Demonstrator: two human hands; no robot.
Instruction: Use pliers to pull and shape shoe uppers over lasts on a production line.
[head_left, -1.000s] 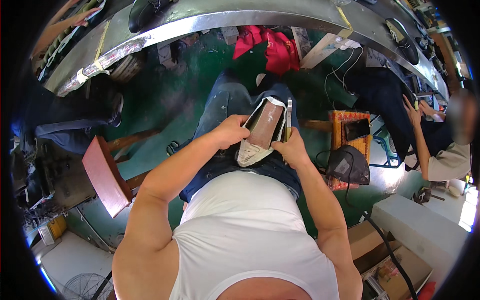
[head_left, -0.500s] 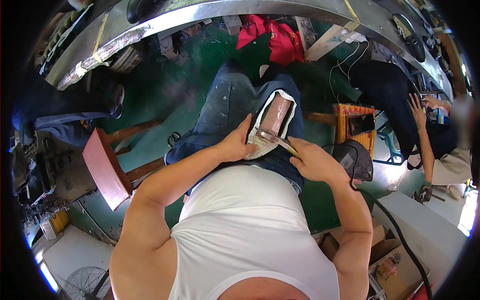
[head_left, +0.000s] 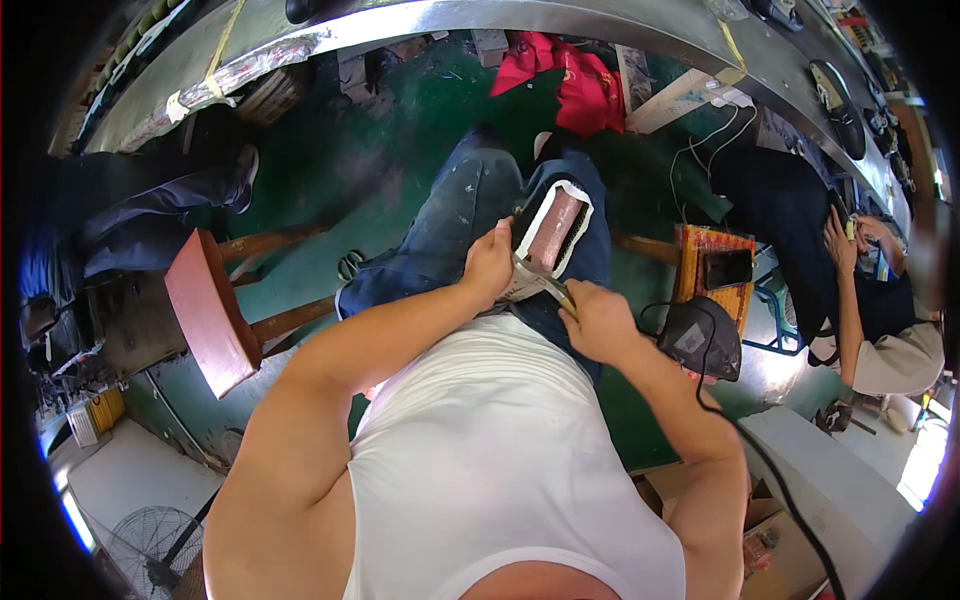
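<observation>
A shoe upper [head_left: 580,208] lies sole side up across my right thigh, its white lining edge framing a brownish-pink insole [head_left: 552,232]. My left hand [head_left: 489,264] grips its side, with the thumb and fingers closed near the end closest to me. In my right hand [head_left: 599,318] are metal-headed pincers [head_left: 553,287] with a yellowish handle. Their head meets the pale near end of the upper, but the exact contact of the jaws is too small to tell. Part of that end is hidden by my left hand.
A reddish stool [head_left: 208,310] stands to my left. On the right, an orange-patterned seat [head_left: 690,262] carries a dark phone [head_left: 727,268], beside a dark cap-like object [head_left: 700,338] and cable. A metal workbench [head_left: 420,28] runs ahead. A co-worker [head_left: 850,290] sits at right.
My left hand has moved up and right, its fingers now closed along the upper. The pincers have tilted more steeply, and my right hand has shifted slightly left and toward me.
</observation>
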